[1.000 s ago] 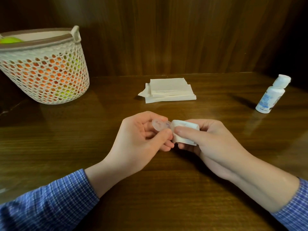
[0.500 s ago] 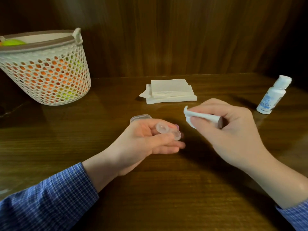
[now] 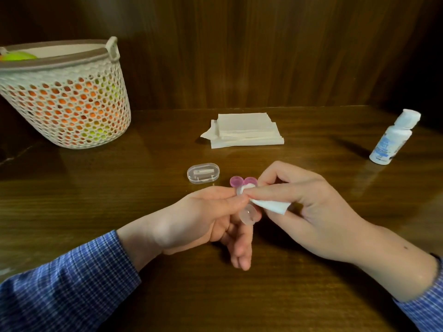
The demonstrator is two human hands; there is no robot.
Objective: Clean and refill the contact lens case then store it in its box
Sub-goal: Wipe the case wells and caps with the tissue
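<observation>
Over mid-table, left hand (image 3: 203,216) pinching clear lens case (image 3: 248,213), right hand (image 3: 309,209) pinching folded tissue (image 3: 272,206) into one well; pink caps (image 3: 243,181) and clear box (image 3: 203,173) just behind.

Bare table (image 3: 119,192) lies open left of the hands; the clear oval box (image 3: 203,173) and two pink caps (image 3: 242,181) sit just beyond them, tissue stack (image 3: 244,130) farther back, basket (image 3: 64,97) far left, bottle (image 3: 393,137) far right.
</observation>
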